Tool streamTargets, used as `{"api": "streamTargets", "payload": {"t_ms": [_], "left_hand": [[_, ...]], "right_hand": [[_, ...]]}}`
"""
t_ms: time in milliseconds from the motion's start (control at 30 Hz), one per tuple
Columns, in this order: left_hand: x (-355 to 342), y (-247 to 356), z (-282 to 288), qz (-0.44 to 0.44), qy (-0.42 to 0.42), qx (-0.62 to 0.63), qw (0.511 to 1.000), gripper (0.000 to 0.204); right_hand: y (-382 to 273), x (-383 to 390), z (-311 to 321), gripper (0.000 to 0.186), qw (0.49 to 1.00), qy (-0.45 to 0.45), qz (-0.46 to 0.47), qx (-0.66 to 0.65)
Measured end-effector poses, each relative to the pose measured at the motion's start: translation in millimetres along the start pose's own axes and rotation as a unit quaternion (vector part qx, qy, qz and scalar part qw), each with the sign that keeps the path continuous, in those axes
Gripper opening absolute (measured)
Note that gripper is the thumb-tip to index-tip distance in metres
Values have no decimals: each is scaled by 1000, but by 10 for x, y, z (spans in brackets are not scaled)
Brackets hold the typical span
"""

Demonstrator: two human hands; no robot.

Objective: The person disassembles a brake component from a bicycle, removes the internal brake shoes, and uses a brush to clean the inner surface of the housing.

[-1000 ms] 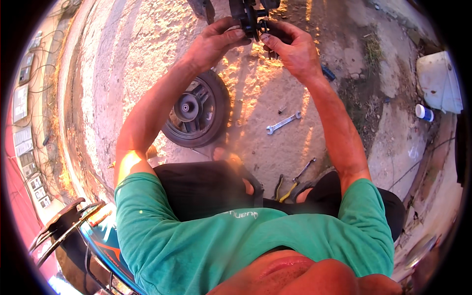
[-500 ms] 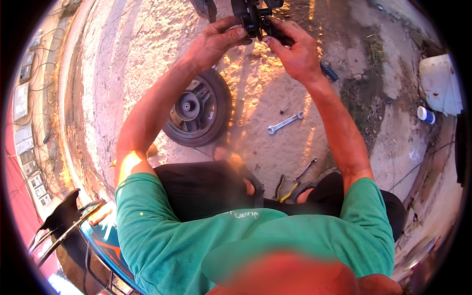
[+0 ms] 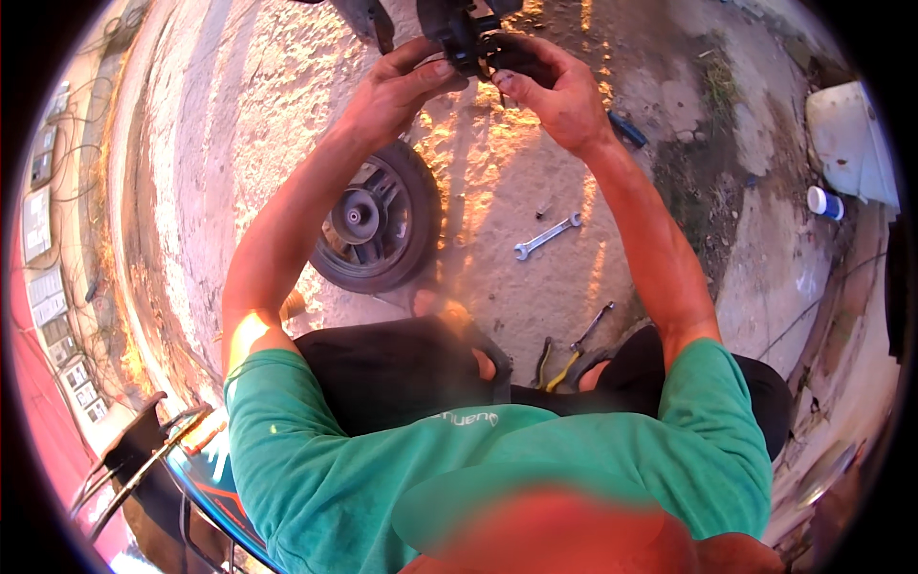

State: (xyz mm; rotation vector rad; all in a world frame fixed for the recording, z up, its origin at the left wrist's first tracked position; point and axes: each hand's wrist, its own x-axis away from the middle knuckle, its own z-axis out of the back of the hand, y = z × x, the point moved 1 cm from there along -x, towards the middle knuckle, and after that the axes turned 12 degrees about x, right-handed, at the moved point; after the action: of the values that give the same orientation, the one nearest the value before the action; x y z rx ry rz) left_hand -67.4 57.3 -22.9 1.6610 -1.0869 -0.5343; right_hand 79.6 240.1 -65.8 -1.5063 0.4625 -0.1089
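Observation:
A black mechanical assembly (image 3: 464, 40) hangs at the top edge. My left hand (image 3: 402, 88) is closed on its left side, thumb pressed against the lower part. On the other side, my right hand (image 3: 562, 96) has thumb and fingers closed around the lower right of the same assembly; fine detail between the fingertips is too dark to make out. Beneath my left forearm lies a wheel with a black tyre (image 3: 378, 273) and spoked rim. An open-ended wrench (image 3: 545, 237) and a small metal piece (image 3: 542, 210) lie on the concrete below my right hand.
Yellow-handled pliers (image 3: 559, 373) and a slim metal tool (image 3: 591, 325) lie near my feet. A blue-and-black tool (image 3: 626, 129) is beside my right wrist. A pale plastic container (image 3: 851, 143) and small white-blue tub (image 3: 824, 203) stand right. A blue vehicle body (image 3: 206, 478) is lower left.
The assembly and both hands sit slightly further left in the picture than before, and the view has shifted a little. Both hands keep their hold.

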Motion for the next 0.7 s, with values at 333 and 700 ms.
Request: {"api": "streamTargets", "payload": {"t_ms": [333,700], "left_hand": [[-19,-40,47,8,-16,30,999,37],[-30,-88,-27,-18,-20,37,999,43]], "right_hand": [[755,-51,172,38,968,-4,-175,-179],[1768,-992,461,45,964,146,-72,212]]}}
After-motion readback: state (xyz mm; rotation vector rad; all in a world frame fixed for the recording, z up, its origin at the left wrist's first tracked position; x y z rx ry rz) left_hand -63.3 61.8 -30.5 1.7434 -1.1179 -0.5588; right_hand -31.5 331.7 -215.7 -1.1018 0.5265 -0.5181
